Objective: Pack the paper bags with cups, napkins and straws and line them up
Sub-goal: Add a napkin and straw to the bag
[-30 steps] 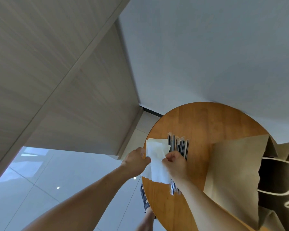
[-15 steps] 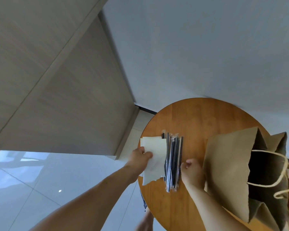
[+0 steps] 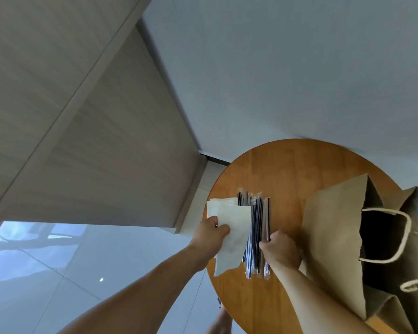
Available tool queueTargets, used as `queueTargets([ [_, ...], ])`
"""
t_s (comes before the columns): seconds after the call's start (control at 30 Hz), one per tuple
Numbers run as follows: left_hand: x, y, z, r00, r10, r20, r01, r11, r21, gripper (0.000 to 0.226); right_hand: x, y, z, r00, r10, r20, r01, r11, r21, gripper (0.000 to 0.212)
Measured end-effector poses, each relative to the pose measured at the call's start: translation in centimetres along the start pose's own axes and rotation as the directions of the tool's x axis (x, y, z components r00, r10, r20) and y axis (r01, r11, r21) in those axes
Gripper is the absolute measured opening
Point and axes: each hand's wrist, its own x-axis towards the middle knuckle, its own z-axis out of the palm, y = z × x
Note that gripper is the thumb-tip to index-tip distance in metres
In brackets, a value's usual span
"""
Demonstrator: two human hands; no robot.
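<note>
On the round wooden table (image 3: 287,169) lies a row of black straws (image 3: 256,227) in clear wrappers. My left hand (image 3: 209,233) pinches a white napkin (image 3: 232,237) lifted off the napkin pile (image 3: 221,203) at the table's left edge. My right hand (image 3: 281,249) rests on the straws' right side, fingers curled at one wrapped straw (image 3: 266,220). A brown paper bag (image 3: 336,237) with rope handles stands open just right of that hand, its mouth dark inside. No cups are in view.
A white wall and a wood-panelled cabinet rise behind the table. Glossy floor tiles (image 3: 58,261) lie to the left and below. The table's far half is bare wood. A foot (image 3: 221,321) shows under the table edge.
My right hand let go of the napkin, swung right toward the bag, then came back onto the straws. My left hand kept the napkin, and the view shifted slightly.
</note>
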Motion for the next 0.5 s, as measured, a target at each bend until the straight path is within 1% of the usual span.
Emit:
queueTargets([
  [0.07,-0.3,0.7,0.3,1.0,0.026,-0.002,-0.026,1.0,0.005,0.022,-0.9,-0.6,-1.6,0.999,0.021,-0.043,-0.016,0.994,0.111,0.018],
  [0.13,-0.9,1.8,0.5,0.998,0.055,-0.018,-0.055,0.998,0.03,0.02,-2.4,-1.5,-3.6,0.996,0.011,-0.083,0.009,0.971,0.238,0.016],
  [0.23,-2.3,4.2,0.3,0.993,0.117,-0.024,-0.116,0.992,0.042,0.026,-4.8,-3.1,-6.7,0.991,-0.079,-0.11,0.123,0.862,0.491,0.018],
  [0.3,-3.5,6.0,0.0,0.987,0.159,-0.024,-0.159,0.987,0.012,0.026,-6.4,-4.3,-8.8,0.977,-0.172,-0.127,0.214,0.768,0.604,0.023],
  [0.33,-4.1,7.0,-0.2,0.983,0.18,-0.032,-0.18,0.983,-0.015,0.023,-7.1,-5.0,-9.8,0.968,-0.219,-0.126,0.248,0.731,0.636,0.024],
  [0.4,-5.5,8.7,-0.5,0.973,0.226,-0.045,-0.229,0.971,-0.069,0.017,-8.3,-6.1,-11.6,0.945,-0.305,-0.118,0.305,0.691,0.655,0.026],
  [0.5,-7.6,10.8,-0.9,0.951,0.306,-0.031,-0.307,0.94,-0.149,0.019,-9.8,-7.2,-13.7,0.905,-0.403,-0.133,0.394,0.68,0.618,0.026],
])
